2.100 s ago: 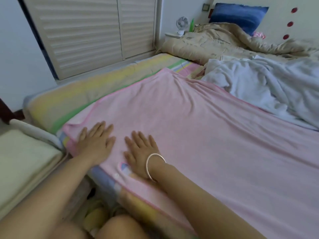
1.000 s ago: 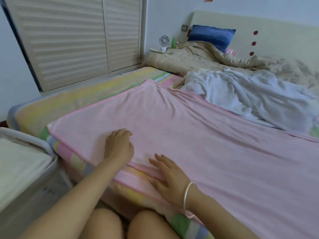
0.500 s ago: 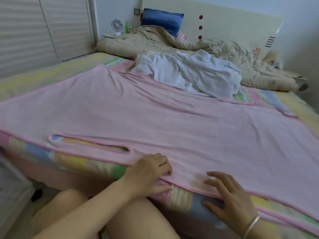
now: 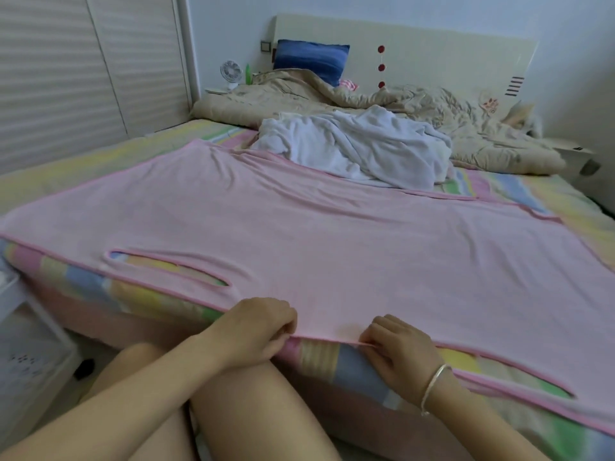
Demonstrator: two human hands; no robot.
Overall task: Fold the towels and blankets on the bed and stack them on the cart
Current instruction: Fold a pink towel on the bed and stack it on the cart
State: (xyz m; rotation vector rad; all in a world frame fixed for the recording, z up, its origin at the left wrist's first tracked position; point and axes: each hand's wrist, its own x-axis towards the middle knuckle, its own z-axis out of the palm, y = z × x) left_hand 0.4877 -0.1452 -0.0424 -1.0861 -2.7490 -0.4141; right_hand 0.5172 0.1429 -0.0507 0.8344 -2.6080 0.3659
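Pink blanket (image 4: 316,234) lies spread over the bed (image 4: 83,161), its right edge cut off at 4 o'clock. White towel (image 4: 359,148) sits crumpled at 12. Cart (image 4: 20,344) is mostly cropped at 8. Left hand (image 4: 256,327) and right hand (image 4: 399,347) each pinch the blanket's near hem at 6, thumbs hidden.

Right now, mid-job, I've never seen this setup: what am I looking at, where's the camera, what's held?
No machine here: these are a person's two bare hands. The picture comes from a camera worn on the head, looking forward and down. A pink blanket lies spread on the striped bed. The left hand and right hand each pinch its near hem with curled fingers. Farther back lie a crumpled white towel, a beige quilt and a blue pillow.
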